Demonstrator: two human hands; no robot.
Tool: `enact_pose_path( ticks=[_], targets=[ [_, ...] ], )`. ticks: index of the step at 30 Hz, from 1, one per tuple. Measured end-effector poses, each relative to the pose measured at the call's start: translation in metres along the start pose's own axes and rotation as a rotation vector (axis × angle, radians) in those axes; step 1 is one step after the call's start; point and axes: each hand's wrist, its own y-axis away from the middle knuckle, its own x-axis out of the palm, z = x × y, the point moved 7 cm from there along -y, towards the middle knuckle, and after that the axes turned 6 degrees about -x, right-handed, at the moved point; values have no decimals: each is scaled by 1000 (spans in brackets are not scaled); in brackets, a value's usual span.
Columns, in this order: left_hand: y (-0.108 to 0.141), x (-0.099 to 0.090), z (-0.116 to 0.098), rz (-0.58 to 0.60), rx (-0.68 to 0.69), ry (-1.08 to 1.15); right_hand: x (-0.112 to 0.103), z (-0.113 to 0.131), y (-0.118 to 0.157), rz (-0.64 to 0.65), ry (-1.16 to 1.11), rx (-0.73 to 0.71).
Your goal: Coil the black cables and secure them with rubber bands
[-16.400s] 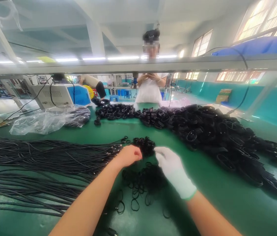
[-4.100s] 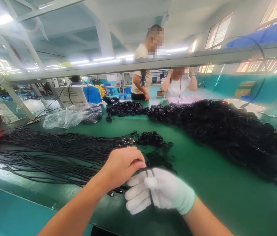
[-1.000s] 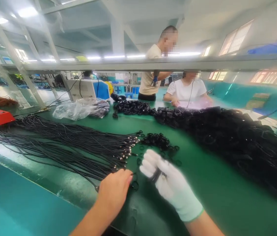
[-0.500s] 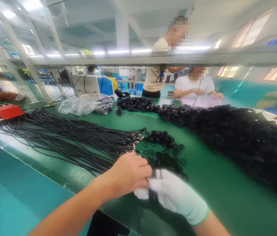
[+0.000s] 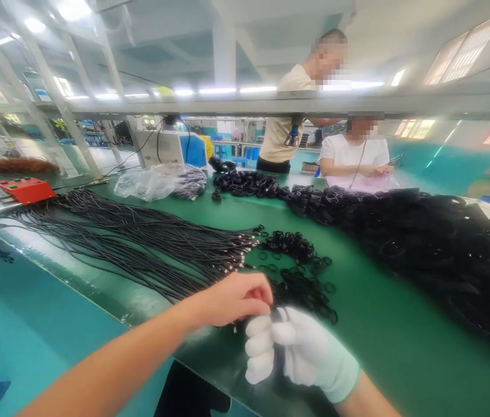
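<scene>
My right hand (image 5: 299, 347), in a white glove with a pale green cuff, is closed around a coiled black cable (image 5: 278, 353). Its gloved fingers wrap the coil from below, and the thumb presses on the front. Bare, my left hand (image 5: 247, 298) is just above and to the left, fingers curled and thumb drawn in at the coil's top. What its fingertips pinch, if anything, is hidden. Beyond the hands, small black rings (image 5: 303, 289) lie loose on the green tabletop (image 5: 366, 313). Straight black cables (image 5: 141, 243) with metal-tipped ends are spread out to the left.
A large heap of coiled black cables (image 5: 427, 249) fills the right side. At the back left are a red control box (image 5: 28, 190), a clear plastic bag (image 5: 145, 182) and a white-and-blue machine (image 5: 171, 147). Two people are beyond the metal rail (image 5: 236, 102).
My left hand has drawn slightly up from the gloved hand, its fingers more curled. The right glove has turned, showing more of its fingers around the coil. The view has shifted a little left.
</scene>
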Motion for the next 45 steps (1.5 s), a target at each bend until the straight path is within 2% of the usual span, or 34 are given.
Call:
enact_pose_path(
  ticks=[2,5,10,14,18,20,22,24,27,29,32,37,41,45],
  targets=[
    [5,4,7,-116,-20,101,1,1,-1,0,9,-4],
    [16,9,10,-275,22,151,0,2,-1,6,91,-22],
    [25,23,13,-180,-16,279,8,4,4,72,308,-42],
    [30,21,10,-310,28,248,33,9,6,140,500,-29],
    [42,26,1,-509,203,204,48,10,9,186,557,-6],
    [54,28,-9,-643,344,152,45,6,13,179,574,33],
    [64,30,-19,-720,443,113,38,2,16,155,586,92],
    [68,31,-26,-689,451,88,32,-1,20,138,602,143],
    [64,34,-35,-484,408,29,31,0,25,130,686,190],
    [63,33,-41,-402,429,-8,36,4,27,121,758,198],
    [65,25,-47,-438,504,-43,51,11,27,68,847,142],
    [63,22,-52,-434,598,-60,64,24,40,-149,942,-20],
    [61,20,-51,-411,558,-52,60,39,58,-279,973,-102],
    [55,12,-46,-407,477,-43,53,64,66,-408,996,-205]
  ],
)
